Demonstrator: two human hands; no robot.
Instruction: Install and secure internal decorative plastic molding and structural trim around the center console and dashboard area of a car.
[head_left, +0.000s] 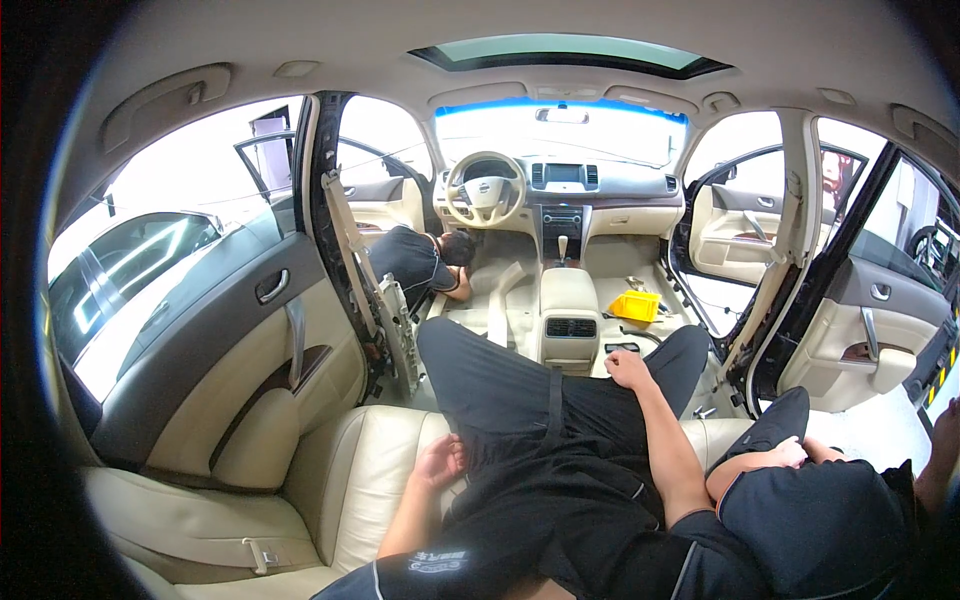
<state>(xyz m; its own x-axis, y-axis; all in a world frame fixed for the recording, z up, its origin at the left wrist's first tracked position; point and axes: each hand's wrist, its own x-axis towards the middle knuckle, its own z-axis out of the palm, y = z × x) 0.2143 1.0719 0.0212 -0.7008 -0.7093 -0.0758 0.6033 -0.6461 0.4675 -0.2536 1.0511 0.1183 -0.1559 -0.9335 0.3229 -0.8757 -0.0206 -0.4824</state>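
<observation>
I am seated on the cream leather rear seat [375, 470] of a car, my legs in dark trousers [500, 395]. Beside my left thigh, my left hand [440, 462] rests with its palm partly turned up and fingers loosely bent apart; nothing shows in it. My right hand [628, 370] lies on my right leg with its fingers curled in; whatever they may enclose is hidden. Just beyond that hand, a small dark flat object [622, 347] is visible, close to the rear of the centre console [568, 310].
The front seats are out. A person [410, 265] bends low by the left front doorway; another person [800, 510] sits close on my right. On the right floor stands a yellow container [637, 306]. Left rear door [230, 370] and right rear door [860, 330] stand ajar.
</observation>
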